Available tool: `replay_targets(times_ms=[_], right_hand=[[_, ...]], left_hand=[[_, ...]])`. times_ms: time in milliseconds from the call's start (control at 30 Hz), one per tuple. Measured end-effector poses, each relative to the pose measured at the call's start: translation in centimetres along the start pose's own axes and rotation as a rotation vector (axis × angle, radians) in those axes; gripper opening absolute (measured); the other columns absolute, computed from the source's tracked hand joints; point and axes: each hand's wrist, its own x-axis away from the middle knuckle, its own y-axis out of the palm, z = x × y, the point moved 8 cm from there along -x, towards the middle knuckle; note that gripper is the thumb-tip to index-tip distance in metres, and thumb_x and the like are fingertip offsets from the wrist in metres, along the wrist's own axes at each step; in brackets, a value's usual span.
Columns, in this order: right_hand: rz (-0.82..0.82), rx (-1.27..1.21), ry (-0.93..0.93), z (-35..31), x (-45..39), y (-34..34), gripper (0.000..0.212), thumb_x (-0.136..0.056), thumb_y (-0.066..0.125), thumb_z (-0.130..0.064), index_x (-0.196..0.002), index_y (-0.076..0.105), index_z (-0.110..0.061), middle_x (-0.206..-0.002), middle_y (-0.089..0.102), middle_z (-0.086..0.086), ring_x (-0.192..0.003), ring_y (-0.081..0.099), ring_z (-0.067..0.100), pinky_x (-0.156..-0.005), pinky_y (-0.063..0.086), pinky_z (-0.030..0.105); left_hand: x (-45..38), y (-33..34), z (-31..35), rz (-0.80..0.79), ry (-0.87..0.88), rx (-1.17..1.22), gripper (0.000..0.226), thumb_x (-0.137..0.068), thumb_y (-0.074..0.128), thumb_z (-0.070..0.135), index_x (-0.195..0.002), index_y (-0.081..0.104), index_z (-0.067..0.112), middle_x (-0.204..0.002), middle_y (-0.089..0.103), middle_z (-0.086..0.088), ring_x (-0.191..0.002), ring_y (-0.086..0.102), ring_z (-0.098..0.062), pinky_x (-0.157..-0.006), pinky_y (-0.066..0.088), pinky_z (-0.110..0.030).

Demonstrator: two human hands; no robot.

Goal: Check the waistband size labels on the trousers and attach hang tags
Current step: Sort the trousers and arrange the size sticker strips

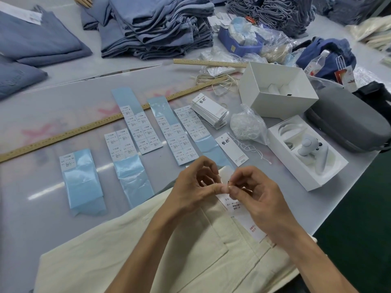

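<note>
holding a hang tag [241, 210] over the cream trousers [169, 240], both of our hands meet at the tag's upper end. the left hand [194, 185] comes in from about 7 o'clock, its fingers curled, thumb and forefinger tips closing on the tag's top edge. the right hand [256, 193] comes in from about 5 o'clock, its fingers likewise curled and pinching at the same spot. whether a string lies between the fingertips is too small for us to tell.

the tag's long axis runs from roughly 11 o'clock, at the pinch, down toward 5 o'clock, where its lower end passes under the right wrist and rests on the trousers. the trousers lie flat at the near edge of the counter [42, 197], directly below both hands. we judge the step in hand to be stringing the tag, and the relation that matters is that the tag's top end sits right at the fingertips, equally near to both hands.

a spare tag with string [231, 148] lies at 12 o'clock from the hands, a tag stack [211, 111] beyond it, and sticker sheets [143, 132] toward 10 o'clock.
</note>
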Motion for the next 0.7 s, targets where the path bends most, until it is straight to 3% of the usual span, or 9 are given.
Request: replay_targets(times_ms=[133,267,367,500,600,700], right_hand=[[-0.04,-0.053,0.041,0.8,0.3,0.8,0.016,-0.09,0.067,0.006,-0.098,0.06,-0.006,-0.083,0.071,0.008,-0.078,0.068,0.018,-0.077,0.056,0.027],[0.138,-0.049,-0.032,-0.6,-0.3,-2.3,0.015,-0.087,0.072,0.001,-0.094,0.067,-0.011,-0.085,0.073,0.009,-0.08,0.07,0.017,-0.078,0.057,0.022],[0.144,-0.001,-0.043,-1.1,-0.9,-3.4,0.015,-0.083,0.076,-0.001,-0.089,0.071,-0.014,-0.083,0.072,0.01,-0.075,0.067,0.016,-0.075,0.056,0.023],[0.08,0.107,0.059,0.8,-1.2,-2.9,0.022,-0.089,0.074,-0.006,-0.1,0.075,-0.025,-0.093,0.074,0.007,-0.087,0.07,0.02,-0.079,0.059,0.031],[0.064,0.107,0.079,1.5,-1.2,-2.0,0.021,-0.091,0.074,-0.014,-0.103,0.075,-0.031,-0.095,0.076,0.004,-0.086,0.071,0.021,-0.077,0.058,0.028],[0.076,0.112,0.038,1.3,-1.2,-1.6,0.016,-0.09,0.076,-0.015,-0.1,0.075,-0.028,-0.093,0.076,0.001,-0.083,0.071,0.017,-0.076,0.057,0.024]], left_hand=[[-0.4,0.4,0.6,-0.027,0.026,0.009,0.035,-0.074,0.088,0.043,-0.084,0.061,0.023,-0.075,0.064,0.005,-0.066,0.056,-0.012,-0.059,0.042,-0.019],[-1.2,1.9,2.0,-0.126,0.099,-0.145,0.022,-0.084,0.083,0.029,-0.082,0.066,0.014,-0.068,0.062,0.007,-0.06,0.052,-0.004,-0.058,0.039,-0.013],[-1.2,1.1,2.1,-0.049,0.113,-0.115,0.013,-0.092,0.076,0.021,-0.083,0.069,0.014,-0.066,0.064,0.01,-0.06,0.058,-0.004,-0.059,0.042,-0.015],[-0.6,0.4,1.4,-0.001,0.113,-0.113,0.004,-0.093,0.075,0.02,-0.093,0.074,0.016,-0.066,0.066,0.011,-0.059,0.061,-0.004,-0.057,0.04,-0.013],[-0.3,0.7,1.4,-0.005,0.147,-0.192,0.003,-0.092,0.076,0.026,-0.093,0.073,0.025,-0.07,0.068,0.008,-0.063,0.065,-0.008,-0.058,0.042,-0.015],[0.0,0.6,2.0,0.033,0.207,-0.28,0.003,-0.091,0.075,0.027,-0.093,0.073,0.027,-0.075,0.067,0.016,-0.065,0.063,-0.01,-0.058,0.041,-0.015]])
